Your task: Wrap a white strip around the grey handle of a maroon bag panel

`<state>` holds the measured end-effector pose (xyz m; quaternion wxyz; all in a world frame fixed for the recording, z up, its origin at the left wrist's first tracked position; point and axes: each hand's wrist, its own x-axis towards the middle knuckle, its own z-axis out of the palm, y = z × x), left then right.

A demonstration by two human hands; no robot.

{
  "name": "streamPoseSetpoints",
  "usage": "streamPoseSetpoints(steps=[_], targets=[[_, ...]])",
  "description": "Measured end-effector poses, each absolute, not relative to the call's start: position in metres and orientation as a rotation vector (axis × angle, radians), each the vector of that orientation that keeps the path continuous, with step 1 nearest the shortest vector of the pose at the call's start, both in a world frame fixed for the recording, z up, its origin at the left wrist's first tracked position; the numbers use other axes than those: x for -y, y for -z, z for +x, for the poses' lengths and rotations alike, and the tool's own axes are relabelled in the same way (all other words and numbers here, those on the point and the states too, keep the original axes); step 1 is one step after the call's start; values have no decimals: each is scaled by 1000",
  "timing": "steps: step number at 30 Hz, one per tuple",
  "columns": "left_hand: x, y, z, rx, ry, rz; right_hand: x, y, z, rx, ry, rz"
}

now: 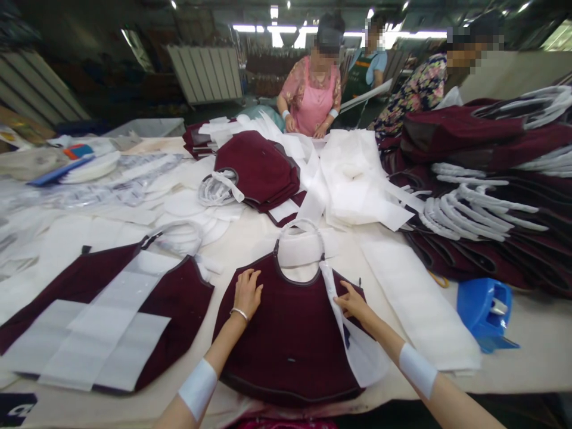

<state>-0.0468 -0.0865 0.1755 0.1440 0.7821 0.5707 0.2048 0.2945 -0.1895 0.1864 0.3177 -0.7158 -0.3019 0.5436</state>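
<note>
The counter (536, 357) is largely buried under cloth (353, 179); the pile (491, 149) at the right is cut off. The bag (290, 333) is laid flat at the near edge, partly covered by the sheet (360, 354). The left hand (247, 293) is rested on it, fingers released; the sheet is pinched by the fingers of the right hand (353, 302). A cropped mark (18, 409) at lower left cannot be read.

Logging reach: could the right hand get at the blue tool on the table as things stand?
Probably yes. The right hand rests on the maroon bag, touching a white sheet. Only flat white fabric lies between it and the blue tool, with nothing upright in the way.
</note>
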Motion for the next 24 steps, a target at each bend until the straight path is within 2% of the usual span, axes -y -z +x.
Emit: streamPoseSetpoints(steps=[4,11,15,20,24], targets=[[82,-175,-31,-1544,-613,2227,185,-194,284,573,-1622,-1687],[71,-187,-7,-1364,-770,1715,169,-211,273,604,-1595,-1481],[88,-191,22,-1236,-598,1459,162,-205,266,723,-1565,-1506],[127,-182,48,-1036,-221,995,166,-181,250,826,-1474,-1670],[150,-173,51,-1092,-181,908,176,-165,237,731,-1479,-1753]])
